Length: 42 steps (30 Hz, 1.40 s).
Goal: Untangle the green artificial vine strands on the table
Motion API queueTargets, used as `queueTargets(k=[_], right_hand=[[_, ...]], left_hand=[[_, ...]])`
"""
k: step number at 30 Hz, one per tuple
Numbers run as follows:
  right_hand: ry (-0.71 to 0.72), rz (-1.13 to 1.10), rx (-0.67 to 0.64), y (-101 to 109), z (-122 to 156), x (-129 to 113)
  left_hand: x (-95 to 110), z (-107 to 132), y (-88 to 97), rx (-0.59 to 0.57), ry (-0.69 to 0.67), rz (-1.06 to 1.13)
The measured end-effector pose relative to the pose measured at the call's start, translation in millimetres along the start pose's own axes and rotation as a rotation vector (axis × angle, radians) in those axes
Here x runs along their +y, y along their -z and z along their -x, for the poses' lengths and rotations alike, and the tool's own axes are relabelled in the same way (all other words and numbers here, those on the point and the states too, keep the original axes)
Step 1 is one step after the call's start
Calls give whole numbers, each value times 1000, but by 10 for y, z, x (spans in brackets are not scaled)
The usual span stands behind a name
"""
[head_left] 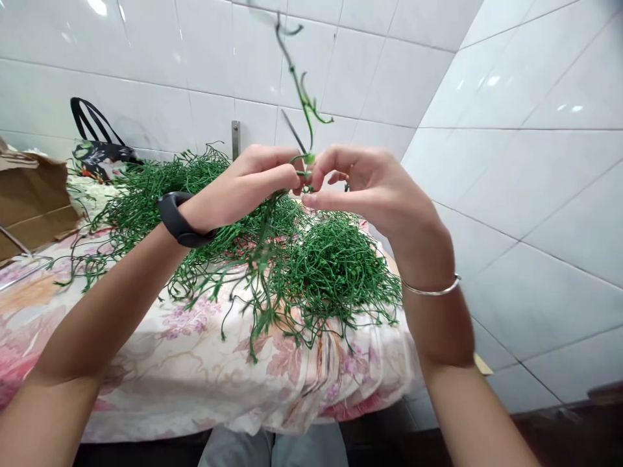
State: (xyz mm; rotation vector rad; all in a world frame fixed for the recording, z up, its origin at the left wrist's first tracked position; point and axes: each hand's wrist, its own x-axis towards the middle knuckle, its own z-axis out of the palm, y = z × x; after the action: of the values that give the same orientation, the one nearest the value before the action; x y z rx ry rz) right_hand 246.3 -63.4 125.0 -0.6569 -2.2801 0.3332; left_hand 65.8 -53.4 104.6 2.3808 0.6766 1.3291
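Note:
Above the cloth-covered table, my left hand (265, 172) pinches a green branched stem (304, 100) between thumb and fingers. One end of this stem rises upward with small curled side shoots. Other green strands (265, 240) hang below the left hand, partly blurred. My right hand (363, 175) meets the left one at the stem's joint, its thumb and index finger closed around a small part there. The exact grip is partly hidden by the fingers. Beneath the hands lie a large heap of green stems (160, 188) and a smaller heap of them (335, 259).
A floral cloth (204, 363) covers the table. At the far left stand a brown cardboard box (34, 201) and a floral bag (104, 155) with black handles. A metal strip (236, 139) stands against the white tiled wall (487, 168), which closes in at the back and right.

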Motion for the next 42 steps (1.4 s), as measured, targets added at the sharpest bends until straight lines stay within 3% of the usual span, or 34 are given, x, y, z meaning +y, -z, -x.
queueTargets(k=[7,15,25,29,36,42], right_hand=[[137,-11,-15,60,25,48],[69,12,-49,98,4,105],[213,468,-21,45,-60,215],[236,533,-25,32,-49,269],[288,579,-26,-57,-73,385],[303,491,-29,-54,-107,351]], left_hand=[[39,25,39,-62,-75,-88],[-131,-29,62,-59,-97,-267],[-89,-12,37,-25,-107,-339],[-95,-14,2,-17,-123,-404],[-150,-20,10,-114,-74,-430],[-196,-34,22,5,-136,-413]])
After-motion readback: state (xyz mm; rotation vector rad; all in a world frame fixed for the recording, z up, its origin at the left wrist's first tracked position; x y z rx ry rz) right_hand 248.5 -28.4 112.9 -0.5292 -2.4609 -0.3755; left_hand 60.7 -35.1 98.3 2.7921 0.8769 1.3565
